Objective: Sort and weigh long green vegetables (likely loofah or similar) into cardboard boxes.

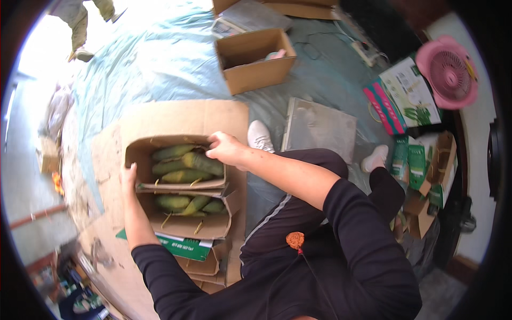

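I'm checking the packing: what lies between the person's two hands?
In the head view, between the left hand and the right hand lies the opening of a brown carton, with long green-yellow produce inside.

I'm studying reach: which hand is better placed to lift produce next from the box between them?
Probably the right hand: it is at the right rim of the box, beside the produce; the left hand is farther away.
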`<state>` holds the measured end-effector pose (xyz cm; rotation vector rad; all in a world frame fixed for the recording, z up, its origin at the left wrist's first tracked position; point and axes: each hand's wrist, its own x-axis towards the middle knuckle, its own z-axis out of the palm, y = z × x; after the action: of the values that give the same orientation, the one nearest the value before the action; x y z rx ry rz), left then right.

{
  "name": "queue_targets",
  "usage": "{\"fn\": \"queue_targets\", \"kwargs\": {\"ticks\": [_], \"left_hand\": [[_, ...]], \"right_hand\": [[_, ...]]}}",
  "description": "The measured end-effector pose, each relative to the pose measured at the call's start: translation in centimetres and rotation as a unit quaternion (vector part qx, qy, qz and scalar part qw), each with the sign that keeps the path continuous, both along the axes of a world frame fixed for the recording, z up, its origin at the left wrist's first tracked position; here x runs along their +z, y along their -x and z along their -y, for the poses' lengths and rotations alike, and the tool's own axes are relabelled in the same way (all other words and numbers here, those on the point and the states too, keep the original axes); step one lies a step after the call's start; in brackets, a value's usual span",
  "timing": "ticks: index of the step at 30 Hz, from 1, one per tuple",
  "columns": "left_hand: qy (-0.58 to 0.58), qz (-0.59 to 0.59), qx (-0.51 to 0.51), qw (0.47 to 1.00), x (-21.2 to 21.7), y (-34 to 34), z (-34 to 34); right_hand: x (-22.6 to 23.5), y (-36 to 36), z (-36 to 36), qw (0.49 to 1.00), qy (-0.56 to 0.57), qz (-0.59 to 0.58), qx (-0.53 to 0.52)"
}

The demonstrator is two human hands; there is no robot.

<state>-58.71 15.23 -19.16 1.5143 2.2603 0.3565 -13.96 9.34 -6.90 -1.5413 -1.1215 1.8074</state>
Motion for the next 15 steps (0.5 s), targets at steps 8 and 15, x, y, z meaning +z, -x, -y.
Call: {"fn": "queue_targets", "kwargs": {"ticks": [8,15], "left_hand": [[-0.048,-0.048,-0.033,0.997,3.5,-0.3,1.5],[-0.117,0.137,-0.115,0.977,9.1,-14.6,0.9]], "right_hand": [[6.5,-10.0,-2.0,0.985,-0.151,-0.083,-0.024],[10.1,-29.2,6.2,0.960,-0.131,-0.049,-0.241]]}}
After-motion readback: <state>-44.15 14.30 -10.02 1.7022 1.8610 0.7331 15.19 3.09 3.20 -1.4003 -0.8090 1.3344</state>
